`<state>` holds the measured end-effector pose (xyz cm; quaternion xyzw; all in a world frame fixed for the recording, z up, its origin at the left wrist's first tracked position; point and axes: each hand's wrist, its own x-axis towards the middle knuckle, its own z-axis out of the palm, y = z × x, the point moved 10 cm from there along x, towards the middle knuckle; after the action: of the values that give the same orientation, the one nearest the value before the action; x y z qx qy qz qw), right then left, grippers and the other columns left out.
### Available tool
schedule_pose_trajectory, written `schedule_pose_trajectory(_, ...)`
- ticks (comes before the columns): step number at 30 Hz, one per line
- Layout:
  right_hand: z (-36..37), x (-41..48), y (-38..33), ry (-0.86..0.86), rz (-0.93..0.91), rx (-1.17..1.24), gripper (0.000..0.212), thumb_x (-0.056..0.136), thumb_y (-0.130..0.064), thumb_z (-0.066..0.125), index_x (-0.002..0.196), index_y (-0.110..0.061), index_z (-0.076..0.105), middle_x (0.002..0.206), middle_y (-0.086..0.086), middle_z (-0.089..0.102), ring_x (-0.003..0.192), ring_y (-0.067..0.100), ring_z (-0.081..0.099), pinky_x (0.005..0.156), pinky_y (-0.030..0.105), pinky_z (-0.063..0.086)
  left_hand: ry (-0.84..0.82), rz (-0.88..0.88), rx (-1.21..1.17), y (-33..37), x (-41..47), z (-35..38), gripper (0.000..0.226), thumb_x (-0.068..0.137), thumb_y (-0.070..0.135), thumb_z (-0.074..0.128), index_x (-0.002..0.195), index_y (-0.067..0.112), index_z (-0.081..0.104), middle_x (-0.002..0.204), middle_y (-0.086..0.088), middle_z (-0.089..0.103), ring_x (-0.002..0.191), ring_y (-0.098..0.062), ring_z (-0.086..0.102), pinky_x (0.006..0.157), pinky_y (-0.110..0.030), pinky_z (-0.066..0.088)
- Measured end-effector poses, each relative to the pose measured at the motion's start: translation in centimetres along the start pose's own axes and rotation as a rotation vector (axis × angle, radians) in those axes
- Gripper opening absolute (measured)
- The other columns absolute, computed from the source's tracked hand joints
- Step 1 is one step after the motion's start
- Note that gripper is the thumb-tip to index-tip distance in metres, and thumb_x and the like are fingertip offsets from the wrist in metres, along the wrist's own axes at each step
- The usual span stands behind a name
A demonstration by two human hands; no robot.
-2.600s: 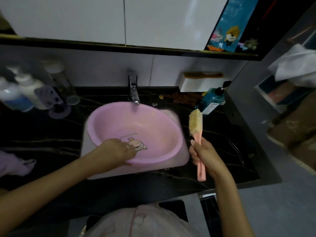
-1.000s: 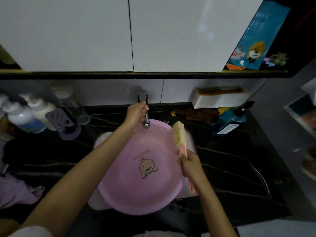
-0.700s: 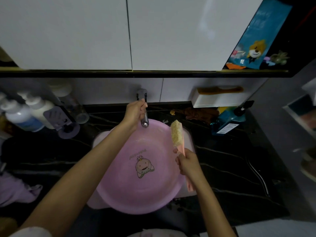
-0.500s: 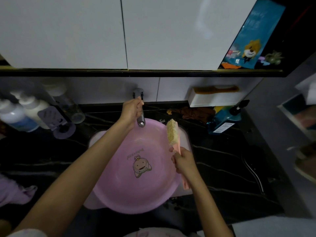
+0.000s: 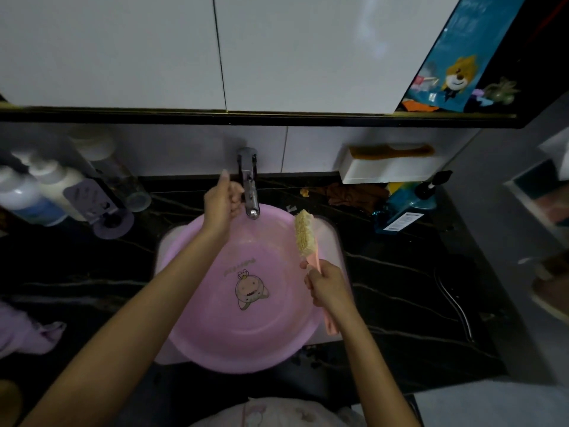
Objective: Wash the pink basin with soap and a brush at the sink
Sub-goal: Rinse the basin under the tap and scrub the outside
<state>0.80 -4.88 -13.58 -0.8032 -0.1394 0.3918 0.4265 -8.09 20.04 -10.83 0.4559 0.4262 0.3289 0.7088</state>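
My left hand (image 5: 221, 200) curls round the tap (image 5: 248, 180) above the pink basin (image 5: 246, 340). My right hand (image 5: 328, 286) grips the brush (image 5: 303, 232) by its handle, over the basin's rim.

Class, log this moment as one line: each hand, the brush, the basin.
left hand at faucet, grip unclear | right hand grips brush, bristles raised over pink basin | pink basin sits in sink

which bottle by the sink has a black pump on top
The teal bottle on the counter right of the sink. The white bottles on the left have pale tops instead.
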Motion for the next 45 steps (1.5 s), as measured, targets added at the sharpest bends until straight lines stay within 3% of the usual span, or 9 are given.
schedule_pose_trajectory(3, -0.4, 0.5, 0.3, 0.014, 0.015, 0.002, 0.019, 0.094, -0.012, 0.041, 0.094, -0.018, 0.059, 0.073, 0.003, 0.053, 0.060, 0.014, 0.046, 0.050, 0.024, 0.038, 0.185, -0.244, -0.177, -6.6, -1.0, -2.5, 0.034, 0.097, 0.014, 0.042, 0.063, 0.017, 0.044, 0.041, 0.010, 0.038, 0.047, -0.009, 0.029, 0.045, -0.018, 0.030)
schedule_pose_trajectory(5, -0.7, 0.9, 0.5, 0.029, 0.023, 0.021, 0.019, 0.093, -0.012, 0.041, 0.093, -0.019, 0.059, 0.073, 0.003, 0.054, 0.060, 0.014, 0.046, 0.049, 0.024, 0.038, 0.135, -0.447, -0.232, -10.6, -1.7, -1.1, 0.029, 0.094, 0.012, 0.048, 0.066, 0.015, 0.049, 0.049, 0.005, 0.046, 0.052, -0.011, 0.037, 0.062, -0.024, 0.038)
schedule_pose_trajectory(8, -1.2, 1.3, 0.8, 0.053, 0.052, 0.042, 0.016, 0.094, -0.014, 0.043, 0.095, -0.018, 0.059, 0.074, 0.004, 0.054, 0.060, 0.014, 0.047, 0.049, 0.024, 0.038, 0.048, -0.562, -0.253, -13.4, -1.7, 1.7, 0.024, 0.092, 0.006, 0.054, 0.068, 0.009, 0.055, 0.063, -0.002, 0.052, 0.051, -0.011, 0.050, 0.061, -0.024, 0.047)
schedule_pose_trajectory(15, -2.6, 2.4, 1.8, 0.092, 0.079, 0.108, 0.014, 0.095, -0.016, 0.048, 0.100, -0.016, 0.061, 0.072, 0.004, 0.056, 0.057, 0.013, 0.048, 0.048, 0.024, 0.039, 0.012, -0.601, -0.260, -15.9, -0.4, 3.7, 0.037, 0.101, 0.032, 0.039, 0.068, 0.019, 0.051, 0.041, 0.004, 0.047, 0.028, -0.006, 0.037, 0.027, -0.014, 0.027)
schedule_pose_trajectory(21, -2.5, 2.8, 2.3, 0.088, 0.091, 0.105, 0.015, 0.094, -0.014, 0.046, 0.098, -0.016, 0.061, 0.069, 0.002, 0.055, 0.055, 0.012, 0.047, 0.048, 0.024, 0.038, -0.104, -0.581, -0.229, -16.7, -0.1, 4.4, 0.047, 0.098, 0.028, 0.046, 0.052, 0.021, 0.039, 0.040, 0.007, 0.033, 0.030, -0.007, 0.025, 0.030, -0.015, 0.018)
schedule_pose_trajectory(28, -1.8, 3.4, 2.7, 0.071, 0.089, 0.086, 0.022, 0.094, -0.011, 0.043, 0.107, -0.012, 0.062, 0.067, 0.003, 0.054, 0.052, 0.011, 0.046, 0.046, 0.024, 0.037, -0.154, -0.408, 0.105, -14.7, 0.7, 3.4, 0.028, 0.091, 0.009, 0.056, 0.069, 0.020, 0.042, 0.055, 0.003, 0.038, 0.045, -0.009, 0.032, 0.037, -0.018, 0.027)
schedule_pose_trajectory(35, -2.0, 3.4, 3.1, 0.083, 0.099, 0.070, 0.022, 0.095, -0.014, 0.045, 0.109, -0.015, 0.061, 0.071, 0.003, 0.057, 0.055, 0.012, 0.049, 0.049, 0.025, 0.039, -0.137, -0.408, -0.002, -14.1, 1.2, 4.5, 0.038, 0.099, 0.033, 0.044, 0.065, 0.018, 0.041, 0.044, 0.007, 0.035, 0.040, -0.009, 0.031, 0.039, -0.020, 0.027)
schedule_pose_trajectory(40, -2.1, 3.2, 3.3, 0.070, 0.088, 0.050, 0.017, 0.095, -0.018, 0.045, 0.101, -0.017, 0.061, 0.070, 0.002, 0.055, 0.058, 0.013, 0.048, 0.050, 0.026, 0.038, -0.081, -0.359, 0.092, -14.5, 1.7, 4.0, 0.037, 0.097, 0.007, 0.032, 0.067, 0.011, 0.053, 0.050, 0.001, 0.049, 0.049, -0.014, 0.040, 0.042, -0.020, 0.036)
schedule_pose_trajectory(45, -2.1, 3.1, 3.6, 0.076, 0.098, 0.038, 0.014, 0.095, -0.019, 0.045, 0.095, -0.022, 0.059, 0.074, 0.003, 0.058, 0.061, 0.014, 0.051, 0.054, 0.027, 0.041, -0.059, -0.351, 0.130, -14.2, 0.9, 3.0, 0.038, 0.100, 0.022, 0.043, 0.065, 0.012, 0.055, 0.049, 0.002, 0.049, 0.039, -0.010, 0.039, 0.035, -0.017, 0.031)
